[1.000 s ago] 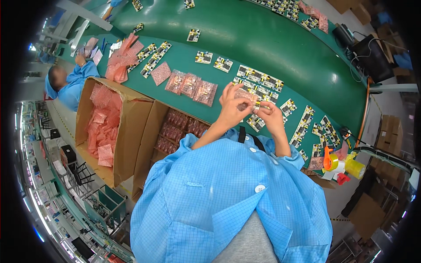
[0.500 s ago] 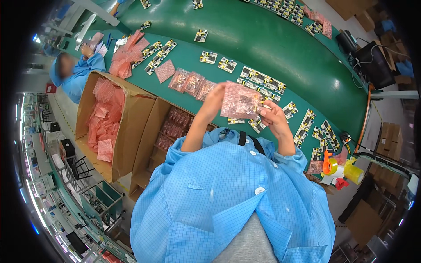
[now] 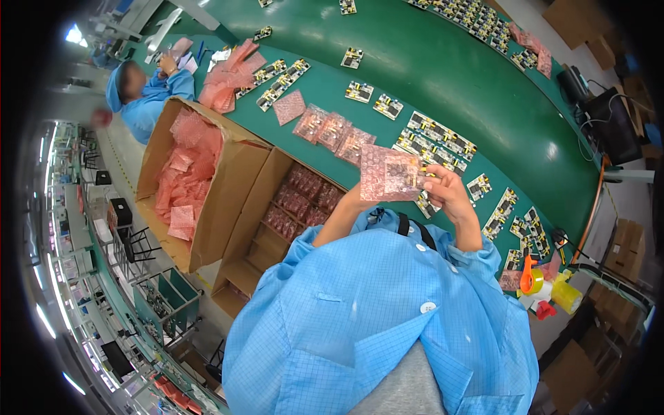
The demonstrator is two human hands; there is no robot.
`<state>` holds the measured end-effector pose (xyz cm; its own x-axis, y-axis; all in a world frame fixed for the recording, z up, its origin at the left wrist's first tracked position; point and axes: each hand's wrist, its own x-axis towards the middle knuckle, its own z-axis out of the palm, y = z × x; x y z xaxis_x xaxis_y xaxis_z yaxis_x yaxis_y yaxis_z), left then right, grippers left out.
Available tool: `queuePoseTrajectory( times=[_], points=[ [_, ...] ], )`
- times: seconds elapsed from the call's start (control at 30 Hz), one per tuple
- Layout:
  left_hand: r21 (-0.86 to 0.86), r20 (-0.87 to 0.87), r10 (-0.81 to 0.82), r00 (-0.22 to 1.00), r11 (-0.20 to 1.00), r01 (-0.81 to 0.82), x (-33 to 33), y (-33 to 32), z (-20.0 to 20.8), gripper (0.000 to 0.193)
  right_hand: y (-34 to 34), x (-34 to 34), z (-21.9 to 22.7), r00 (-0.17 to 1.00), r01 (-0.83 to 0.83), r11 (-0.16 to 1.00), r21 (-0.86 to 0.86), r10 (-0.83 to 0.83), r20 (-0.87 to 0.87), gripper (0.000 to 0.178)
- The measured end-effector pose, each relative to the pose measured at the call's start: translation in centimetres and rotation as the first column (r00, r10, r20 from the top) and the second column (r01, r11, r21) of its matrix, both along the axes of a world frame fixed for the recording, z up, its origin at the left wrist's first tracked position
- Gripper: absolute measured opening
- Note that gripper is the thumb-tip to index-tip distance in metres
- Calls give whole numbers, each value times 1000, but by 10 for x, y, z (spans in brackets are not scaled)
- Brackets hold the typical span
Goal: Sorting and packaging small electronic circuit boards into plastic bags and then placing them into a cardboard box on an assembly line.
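In front of my chest I hold a pink bubble-wrap bag (image 3: 387, 181) with a circuit board (image 3: 402, 174) showing through its right half. My right hand (image 3: 446, 190) is closed at the bag's right edge, thumb and fingers pinching the board's end there. My left hand (image 3: 354, 200) is against the bag's lower left, its fingers hidden behind the wrap. Beyond the bag, bagged boards (image 3: 333, 131) lie in a row on the green bench. Bare boards (image 3: 443, 135) sit in rows to their right.
A carton of pink bags (image 3: 183, 169) stands at left, beside an open box of bagged boards (image 3: 283, 221). A loose bag (image 3: 289, 106) lies on the bench (image 3: 415, 69). Tape dispensers (image 3: 531, 278) are at right. A co-worker in blue (image 3: 149, 97) sits at far left.
The view has shifted, so the scene appears further right. My left hand has gone from the bag's upper left edge to lower down behind it. My right hand stays at the right edge.
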<state>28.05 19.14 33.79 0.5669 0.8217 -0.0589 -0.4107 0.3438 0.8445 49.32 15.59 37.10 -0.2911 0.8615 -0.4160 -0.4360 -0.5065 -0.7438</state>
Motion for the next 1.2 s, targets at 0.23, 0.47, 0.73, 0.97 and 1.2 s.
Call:
queuePoseTrajectory(
  times=[0.23, 0.47, 0.73, 0.97, 1.2],
  points=[
    [318, -425, -14, 905, 934, 164, -3, 14, -34, 56, 4, 9, -4, 971, -34, 998, 53, 46, -236, 32],
    [88, -270, -77, 960, 991, 105, -5, 13, -13, 54, 4, -6, 15, 1000, -26, 999, 46, 26, -14, 28],
    [144, -159, -138, 978, 976, 161, -17, 18, -16, 57, -5, -16, 17, 995, 45, 995, 85, -52, 80, 27],
    [-57, 22, -72, 997, 996, 74, -5, 5, -5, 49, -7, -21, 26, 998, 66, 996, 59, -67, 19, 27],
    [-274, 237, -28, 971, 957, 94, -1, 1, -14, 50, -10, -17, 20, 995, 76, 995, 59, -72, -66, 30]
  ],
)
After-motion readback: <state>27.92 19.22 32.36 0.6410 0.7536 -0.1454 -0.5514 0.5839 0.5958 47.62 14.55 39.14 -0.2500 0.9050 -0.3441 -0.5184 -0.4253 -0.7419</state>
